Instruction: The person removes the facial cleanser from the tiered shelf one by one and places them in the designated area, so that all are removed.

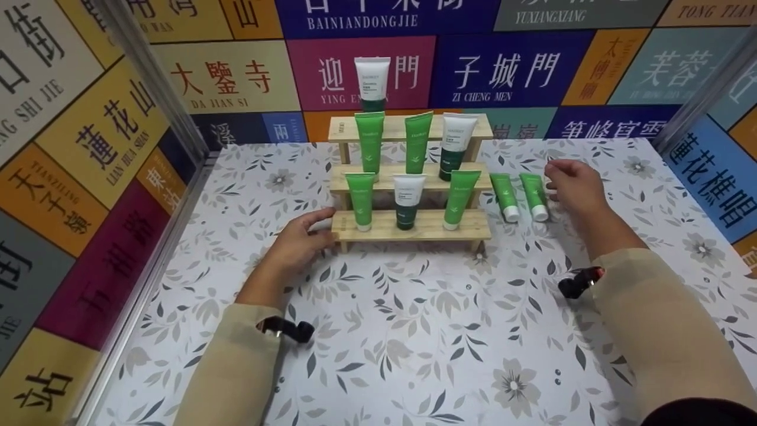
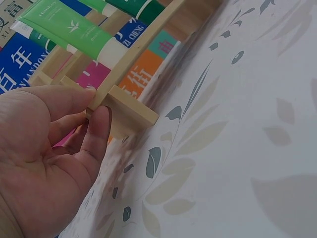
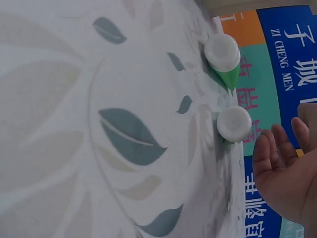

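A three-tier wooden display rack (image 1: 414, 234) stands on the patterned tabletop. My left hand (image 1: 298, 242) pinches the left end of its lowest shelf between thumb and fingers; the left wrist view shows this grip (image 2: 64, 144) close up. Two green squeeze tubes with white caps, one left (image 1: 504, 196) and one right (image 1: 534, 196), lie on the table to the right of the rack. Beside the right-hand tube hovers my right hand (image 1: 576, 186), fingers loosely curled and holding nothing. In the right wrist view, this hand (image 3: 287, 168) is apart from the round white caps (image 3: 234, 124).
On the lowest shelf, a white-and-dark-green tube (image 1: 408, 201) stands between two green ones. Two green tubes and a white-and-dark-green one (image 1: 457, 145) occupy the middle shelf. One more such tube (image 1: 372, 83) tops the rack. Panels with Chinese lettering (image 1: 502, 68) border the table.
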### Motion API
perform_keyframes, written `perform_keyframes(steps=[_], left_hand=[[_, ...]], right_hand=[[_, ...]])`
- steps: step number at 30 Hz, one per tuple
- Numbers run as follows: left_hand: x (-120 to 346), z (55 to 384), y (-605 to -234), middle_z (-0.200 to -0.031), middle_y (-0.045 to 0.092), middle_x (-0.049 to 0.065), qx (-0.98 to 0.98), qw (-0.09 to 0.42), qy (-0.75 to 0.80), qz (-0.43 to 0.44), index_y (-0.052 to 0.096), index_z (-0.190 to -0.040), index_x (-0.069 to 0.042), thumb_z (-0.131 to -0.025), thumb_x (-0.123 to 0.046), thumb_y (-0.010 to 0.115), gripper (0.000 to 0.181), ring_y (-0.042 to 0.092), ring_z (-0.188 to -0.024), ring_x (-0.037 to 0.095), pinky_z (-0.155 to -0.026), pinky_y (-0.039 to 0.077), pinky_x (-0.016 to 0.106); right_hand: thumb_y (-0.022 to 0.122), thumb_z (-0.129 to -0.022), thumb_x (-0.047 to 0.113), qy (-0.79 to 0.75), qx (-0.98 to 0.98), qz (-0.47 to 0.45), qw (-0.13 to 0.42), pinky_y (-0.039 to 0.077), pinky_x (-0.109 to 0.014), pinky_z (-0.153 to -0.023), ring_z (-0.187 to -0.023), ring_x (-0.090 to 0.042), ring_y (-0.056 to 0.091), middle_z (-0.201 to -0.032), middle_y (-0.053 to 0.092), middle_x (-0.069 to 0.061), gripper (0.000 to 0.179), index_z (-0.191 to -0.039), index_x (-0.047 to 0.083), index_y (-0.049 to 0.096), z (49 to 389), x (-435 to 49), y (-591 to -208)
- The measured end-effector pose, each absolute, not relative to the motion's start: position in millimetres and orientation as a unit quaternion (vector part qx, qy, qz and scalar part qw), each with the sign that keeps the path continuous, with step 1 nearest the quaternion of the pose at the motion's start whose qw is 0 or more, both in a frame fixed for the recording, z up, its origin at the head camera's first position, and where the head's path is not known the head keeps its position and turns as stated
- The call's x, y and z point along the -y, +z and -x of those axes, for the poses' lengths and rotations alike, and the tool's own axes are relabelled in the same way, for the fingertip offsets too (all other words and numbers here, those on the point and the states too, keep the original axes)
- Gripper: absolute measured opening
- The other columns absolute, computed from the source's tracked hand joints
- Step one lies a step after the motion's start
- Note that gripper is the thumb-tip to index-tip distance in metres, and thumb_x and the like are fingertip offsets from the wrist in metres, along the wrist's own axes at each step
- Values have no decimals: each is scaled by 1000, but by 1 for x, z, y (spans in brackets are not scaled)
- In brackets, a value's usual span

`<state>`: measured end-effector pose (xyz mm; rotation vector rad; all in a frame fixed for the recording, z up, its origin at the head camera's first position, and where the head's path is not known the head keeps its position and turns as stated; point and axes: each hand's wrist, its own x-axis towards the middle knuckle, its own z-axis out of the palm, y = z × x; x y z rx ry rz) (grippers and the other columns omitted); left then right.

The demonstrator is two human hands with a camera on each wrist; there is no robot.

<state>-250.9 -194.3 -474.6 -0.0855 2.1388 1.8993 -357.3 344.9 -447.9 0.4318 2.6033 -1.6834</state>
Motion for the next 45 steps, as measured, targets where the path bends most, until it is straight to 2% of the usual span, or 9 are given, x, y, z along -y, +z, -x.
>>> perform_keyframes(steps=[5,11,18,25,30,36,41,45], left_hand=[[194,250,-474,-147,66,11,-732,146,664,34,51,-159,-20,-99,-7,70,65,70,-113,23,-85,56,31],[194,250,-474,-149,63,8,-742,141,654,30,53,-158,-19,-98,-8,72,64,68,-105,21,-81,56,31],[194,252,-475,-152,61,8,-755,139,639,30,54,-157,-20,-98,-10,72,63,68,-105,20,-81,56,31],[194,252,-474,-157,58,2,-769,137,622,42,56,-156,-26,-96,-15,76,64,68,-116,22,-91,57,36],[194,251,-473,-158,57,4,-769,135,624,35,55,-157,-24,-97,-15,75,63,67,-120,23,-96,57,36],[194,251,-474,-155,59,6,-751,138,645,29,53,-158,-21,-97,-11,72,65,68,-113,22,-89,56,34],[193,251,-475,-153,60,11,-748,133,650,17,51,-160,-17,-98,-10,71,65,70,-105,21,-85,57,33],[194,251,-476,-153,60,8,-749,133,649,21,52,-159,-19,-98,-10,72,64,71,-103,22,-85,57,34]], right_hand=[[63,-104,52,-547,-830,-110,-5,58,-18,-83,-110,-10,62,-120,61,18,51,-145,22,59,353,-340,-435],[63,-104,52,-563,-823,-73,8,58,-21,-86,-107,-6,63,-126,62,13,51,-146,23,57,342,-329,-417],[66,-104,48,-574,-817,-49,18,59,-21,-85,-110,-12,62,-127,64,9,46,-143,24,60,336,-307,-394],[69,-102,46,-588,-809,-8,24,59,-21,-83,-107,-13,65,-123,66,8,45,-141,22,62,327,-286,-380],[72,-102,41,-611,-791,22,34,60,-21,-81,-103,-12,66,-122,67,8,44,-139,19,63,319,-274,-370],[75,-100,39,-628,-777,34,38,61,-21,-79,-103,-15,67,-125,68,2,48,-140,13,65,316,-262,-354],[75,-100,33,-648,-758,60,35,61,-21,-76,-99,-16,69,-122,71,-1,41,-135,12,68,318,-255,-337],[78,-99,30,-665,-742,76,36,60,-22,-73,-97,-16,69,-118,72,-3,37,-130,11,70,321,-243,-319]])
